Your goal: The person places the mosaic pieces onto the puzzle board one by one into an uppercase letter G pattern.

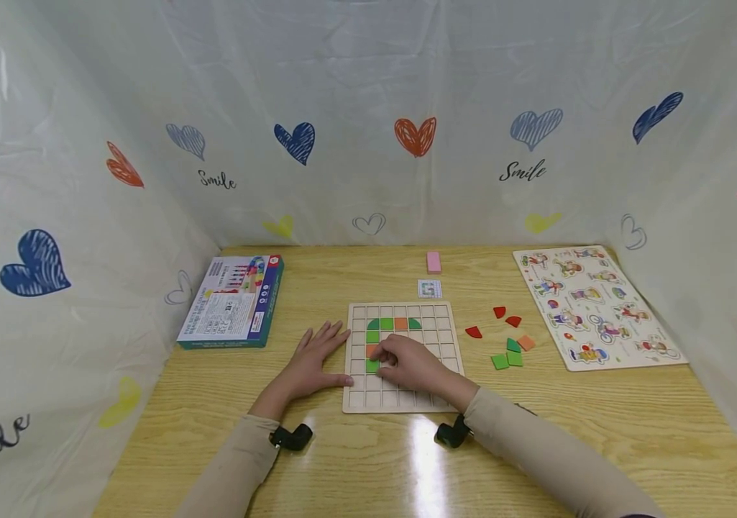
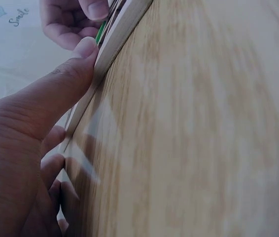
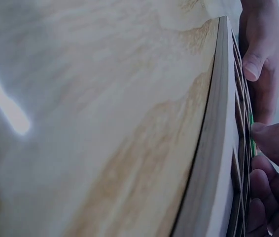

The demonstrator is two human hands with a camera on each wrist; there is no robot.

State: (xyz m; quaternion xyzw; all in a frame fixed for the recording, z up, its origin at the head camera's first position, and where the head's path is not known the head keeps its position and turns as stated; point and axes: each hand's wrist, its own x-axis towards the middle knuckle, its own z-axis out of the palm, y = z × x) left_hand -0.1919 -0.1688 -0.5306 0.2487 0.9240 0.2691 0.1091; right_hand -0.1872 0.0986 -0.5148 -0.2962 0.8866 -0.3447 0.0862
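Note:
A wooden grid board (image 1: 400, 407) lies on the table. My left hand (image 1: 316, 363) rests at its left side, fingers spread and thumb on the board's edge. My right hand (image 1: 413, 365) is over the middle of the board, thumb and curled fingers pinching at a green square tile (image 1: 372, 367) in the left part of the grid. Above that tile are an orange square (image 1: 371, 350), partly under the fingers, and another green square (image 1: 372, 336). Along the upper row sit dark green quarter-round pieces (image 1: 415, 324), a green square (image 1: 387, 324) and an orange square (image 1: 401, 324).
Loose red quarter-rounds (image 1: 474, 332), green squares (image 1: 500, 362), a dark green piece (image 1: 513, 344) and an orange square (image 1: 526, 342) lie right of the board. Behind it are a pattern card (image 1: 429, 288) and a pink block (image 1: 433, 262). A box (image 1: 229, 306) stands left, a picture puzzle board (image 1: 594, 309) right.

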